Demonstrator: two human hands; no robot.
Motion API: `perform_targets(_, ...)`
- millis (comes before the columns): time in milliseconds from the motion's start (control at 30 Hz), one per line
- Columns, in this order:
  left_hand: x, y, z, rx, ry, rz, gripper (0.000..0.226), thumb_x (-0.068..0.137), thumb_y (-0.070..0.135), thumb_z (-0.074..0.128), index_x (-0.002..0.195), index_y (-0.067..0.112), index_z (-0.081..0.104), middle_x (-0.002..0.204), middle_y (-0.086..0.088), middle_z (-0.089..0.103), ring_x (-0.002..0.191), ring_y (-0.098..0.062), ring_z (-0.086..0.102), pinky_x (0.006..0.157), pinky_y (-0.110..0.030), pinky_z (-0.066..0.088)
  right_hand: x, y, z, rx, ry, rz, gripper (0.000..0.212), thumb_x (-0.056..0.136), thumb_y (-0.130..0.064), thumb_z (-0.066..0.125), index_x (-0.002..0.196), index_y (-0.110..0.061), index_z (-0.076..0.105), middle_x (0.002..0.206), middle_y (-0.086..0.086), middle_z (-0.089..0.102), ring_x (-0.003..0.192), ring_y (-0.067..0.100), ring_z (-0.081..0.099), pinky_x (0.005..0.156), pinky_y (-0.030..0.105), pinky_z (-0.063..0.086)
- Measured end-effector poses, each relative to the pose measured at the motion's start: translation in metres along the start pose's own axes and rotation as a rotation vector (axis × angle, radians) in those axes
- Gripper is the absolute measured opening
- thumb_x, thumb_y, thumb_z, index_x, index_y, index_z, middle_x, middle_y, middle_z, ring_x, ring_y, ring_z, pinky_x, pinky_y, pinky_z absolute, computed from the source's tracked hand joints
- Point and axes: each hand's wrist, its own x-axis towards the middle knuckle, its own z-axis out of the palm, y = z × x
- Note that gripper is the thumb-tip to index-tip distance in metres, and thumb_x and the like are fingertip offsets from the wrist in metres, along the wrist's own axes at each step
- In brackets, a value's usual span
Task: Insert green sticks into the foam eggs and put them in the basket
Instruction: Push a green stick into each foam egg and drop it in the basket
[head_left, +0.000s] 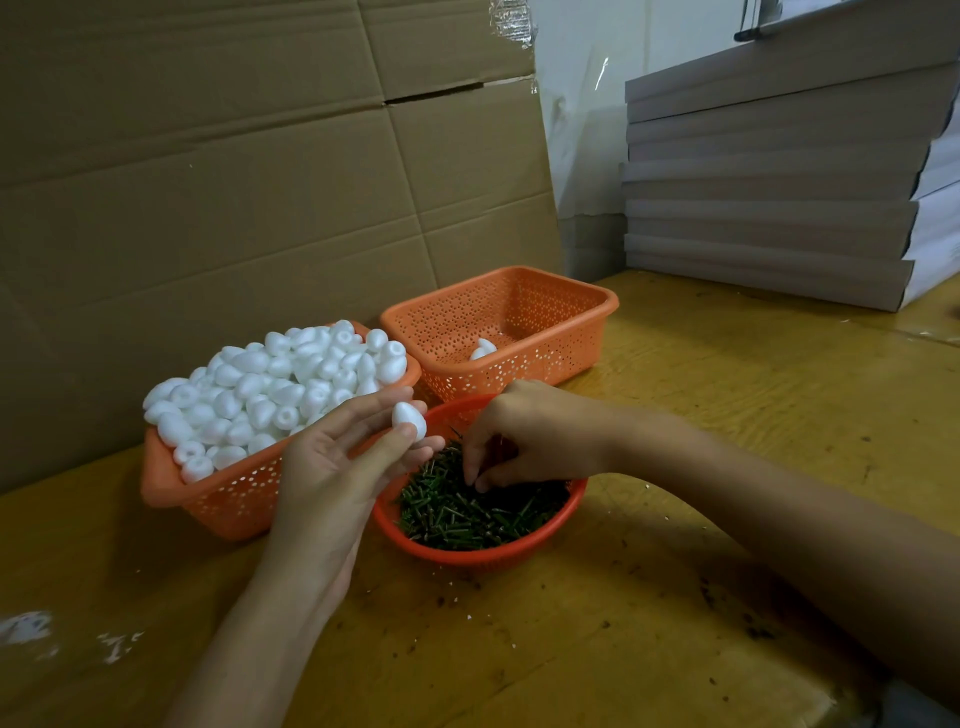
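Wooden table (675, 415), cardboard (234, 182) behind. Right hand (524, 431) fingertips are curled down into the green sticks (478, 519) in the round red bowl (467, 558); a pinched stick cannot be confirmed. One foam egg (409, 420) is pinched by the left hand (332, 467) over the bowl rim. Near basket (228, 499) is heaped with loose eggs (275, 384). The far basket's (519, 374) contents (483, 349) are half hidden.

Bare left forearm (249, 623), bare right forearm (753, 509), grey sleeve edge (917, 704) at its elbow.

Dim, soft indoor light with a warm cast, brightest on the white foam eggs (270, 384) at center left, faint sheen on the wooden table (727, 389) at right, weak diffuse shadows at lower center, glare on tape (511, 21) at top center, wide-angle bending toward the edges, lower corners soft and blurred.
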Motion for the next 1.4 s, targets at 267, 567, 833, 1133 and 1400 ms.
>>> perform_targets(267,0.0001,-0.0034,0.0006,0.041,0.031,0.043,0.022,0.073,0.014,0.086,0.093,0.020,0.083,0.114,-0.010,0.079,0.092,-0.035,0.081,0.078,-0.024,0.063,-0.0011,-0.0028,-0.0012,-0.019,-0.001,-0.004,0.016,0.091,-0.020,0.079,0.106,-0.027,0.080,0.105,-0.015,0.077,0.100,0.001,0.067,0.092,0.024,0.052)
perform_targets(567,0.0029,-0.0046,-0.0029,0.011,-0.006,0.007,0.027,0.091,0.001,0.074,0.115,0.010,0.079,0.115,-0.015,0.079,0.096,-0.035,0.080,0.075,-0.023,0.064,-0.0004,-0.0010,-0.0004,0.002,-0.003,-0.003,0.016,0.090,-0.020,0.079,0.105,-0.027,0.080,0.103,-0.016,0.077,0.095,-0.004,0.065,0.083,0.006,0.042)
perform_targets(833,0.0004,-0.0028,0.0002,0.026,0.004,0.031,0.021,0.080,0.011,0.083,0.101,0.014,0.083,0.112,-0.012,0.080,0.094,-0.036,0.081,0.077,-0.025,0.064,-0.0003,-0.0005,0.0002,0.008,-0.005,-0.001,0.017,0.090,-0.019,0.079,0.105,-0.027,0.080,0.103,-0.016,0.077,0.094,-0.007,0.063,0.082,0.004,0.041)
perform_targets(1133,0.0016,-0.0036,-0.0014,0.013,-0.028,0.027,0.030,0.081,0.011,0.080,0.112,0.013,0.081,0.115,-0.012,0.080,0.095,-0.036,0.081,0.074,-0.024,0.064,-0.0013,-0.0021,-0.0005,-0.007,-0.005,-0.004,0.017,0.091,-0.020,0.079,0.106,-0.027,0.080,0.104,-0.015,0.077,0.098,-0.001,0.067,0.087,0.015,0.049)
perform_targets(1400,0.0013,-0.0033,-0.0013,0.022,-0.028,0.017,0.023,0.082,0.009,0.080,0.105,0.012,0.083,0.118,-0.010,0.079,0.095,-0.037,0.080,0.075,-0.025,0.065,-0.0014,-0.0031,-0.0023,-0.009,-0.015,0.006,0.017,0.092,-0.019,0.078,0.107,-0.026,0.080,0.106,-0.015,0.077,0.100,0.000,0.067,0.088,0.015,0.048)
